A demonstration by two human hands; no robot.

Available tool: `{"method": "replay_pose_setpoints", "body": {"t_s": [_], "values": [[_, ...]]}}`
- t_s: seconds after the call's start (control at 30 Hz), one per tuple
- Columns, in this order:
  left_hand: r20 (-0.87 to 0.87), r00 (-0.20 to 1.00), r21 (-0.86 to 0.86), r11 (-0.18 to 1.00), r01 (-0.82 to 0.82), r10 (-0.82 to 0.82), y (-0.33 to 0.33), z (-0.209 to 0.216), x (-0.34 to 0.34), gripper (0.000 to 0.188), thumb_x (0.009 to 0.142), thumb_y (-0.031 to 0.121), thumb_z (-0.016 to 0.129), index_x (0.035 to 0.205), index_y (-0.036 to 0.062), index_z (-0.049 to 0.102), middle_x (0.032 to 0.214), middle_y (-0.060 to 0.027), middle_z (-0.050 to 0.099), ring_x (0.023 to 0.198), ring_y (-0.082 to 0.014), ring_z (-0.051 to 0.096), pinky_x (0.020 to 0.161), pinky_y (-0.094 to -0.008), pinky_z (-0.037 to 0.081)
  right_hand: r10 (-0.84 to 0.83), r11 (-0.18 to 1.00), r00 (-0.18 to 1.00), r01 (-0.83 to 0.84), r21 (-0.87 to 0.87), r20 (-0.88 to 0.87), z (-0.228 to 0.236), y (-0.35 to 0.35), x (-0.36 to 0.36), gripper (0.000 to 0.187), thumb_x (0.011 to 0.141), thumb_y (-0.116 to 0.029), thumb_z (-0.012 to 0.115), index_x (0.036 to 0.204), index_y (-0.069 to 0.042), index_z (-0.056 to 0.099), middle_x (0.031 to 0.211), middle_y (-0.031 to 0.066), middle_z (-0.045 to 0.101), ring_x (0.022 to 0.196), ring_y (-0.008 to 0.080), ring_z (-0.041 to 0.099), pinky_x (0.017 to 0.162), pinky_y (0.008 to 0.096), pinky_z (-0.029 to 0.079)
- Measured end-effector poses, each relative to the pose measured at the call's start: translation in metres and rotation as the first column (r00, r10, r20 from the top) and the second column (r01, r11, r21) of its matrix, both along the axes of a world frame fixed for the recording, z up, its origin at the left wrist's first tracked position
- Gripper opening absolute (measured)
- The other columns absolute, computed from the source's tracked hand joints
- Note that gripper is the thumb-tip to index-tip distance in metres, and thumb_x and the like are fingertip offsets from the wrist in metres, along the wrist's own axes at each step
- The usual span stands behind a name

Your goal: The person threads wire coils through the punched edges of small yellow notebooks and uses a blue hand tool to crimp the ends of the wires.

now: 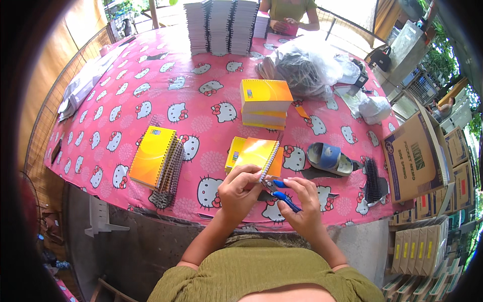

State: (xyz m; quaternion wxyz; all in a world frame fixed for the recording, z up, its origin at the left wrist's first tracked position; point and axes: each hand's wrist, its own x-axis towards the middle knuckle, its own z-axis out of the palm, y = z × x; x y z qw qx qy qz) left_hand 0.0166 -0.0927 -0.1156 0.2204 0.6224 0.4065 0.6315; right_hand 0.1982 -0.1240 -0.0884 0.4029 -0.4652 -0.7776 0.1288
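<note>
My left hand [238, 194] is closed on a small yellow-orange spiral notebook [255, 150], gripping it at the near end of its coil. In my right hand [304, 205] is a pair of blue-handled pliers [287, 199], handles spread apart. The plier jaws meet the coil's near end, beside my left fingertips; whether they bite on the wire is too small to tell. Under the held notebook lies another yellow notebook [232, 156]. A pile of yellow spiral notebooks [153, 156] sits to the left, its coils facing right. Farther off stands a stack of yellow-covered books [266, 100].
A pink patterned cloth [163, 128] covers the table. A blue slipper [327, 157] and black brush [372, 180] lie to the right, near a cardboard carton [415, 156]. Behind are a plastic bag [307, 65] and tall coil-bound stacks [219, 27]. Across the table a person's hands [287, 24] hold something pink.
</note>
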Motion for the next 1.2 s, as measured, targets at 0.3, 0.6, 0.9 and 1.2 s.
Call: {"method": "replay_pose_setpoints", "body": {"t_s": [0.3,0.6,0.9,1.2], "values": [[-0.088,0.994,0.143,0.989,-0.045,0.058,-0.009,0.016,-0.010,0.018,0.070,-0.013,0.075,0.081,-0.0018,0.064,0.091,-0.0150,0.068,0.082,-0.0213,0.069,0.065,-0.0301,0.058,-0.209,0.562,0.781,-0.397,-0.726,-0.588,0.012,-0.012,0.002,0.032,0.089,-0.021,0.067,0.110,0.003,0.064,0.094,0.0137,0.068,0.083,0.0242,0.063,0.074,0.0321,0.050],[0.554,0.771,0.023,0.921,-0.389,0.312,-0.021,0.065,-0.081,0.030,0.086,0.003,0.070,0.079,0.0069,0.041,0.104,-0.0194,0.065,0.093,-0.0191,0.064,0.081,-0.0306,0.052,-0.116,0.948,0.978,0.057,-0.312,-0.172,-0.013,-0.007,0.022,0.045,0.086,-0.032,0.069,0.119,-0.002,0.059,0.115,0.0169,0.059,0.109,0.0302,0.055,0.093,0.0437,0.043],[0.249,0.669,-0.269,0.714,-0.647,0.700,-0.014,-0.024,-0.229,0.016,0.090,0.007,0.066,0.088,0.0030,0.050,0.102,-0.0187,0.066,0.098,-0.0145,0.060,0.088,-0.0273,0.047,-0.267,0.955,0.960,0.275,-0.108,0.080,-0.044,0.003,0.087,0.052,0.075,-0.031,0.079,0.114,0.000,0.063,0.126,0.0197,0.056,0.122,0.0375,0.050,0.102,0.0441,0.039],[-0.212,0.621,0.131,0.652,-0.747,0.755,-0.011,0.055,-0.168,0.038,0.089,0.003,0.065,0.124,-0.0009,0.051,0.124,-0.0142,0.058,0.114,-0.0204,0.055,0.095,-0.0328,0.046,-0.745,0.468,0.434,0.881,-0.067,0.507,-0.078,0.056,0.278,0.032,0.077,-0.020,0.076,0.102,-0.004,0.065,0.104,0.0172,0.061,0.100,0.0349,0.060,0.085,0.0443,0.049]]}}
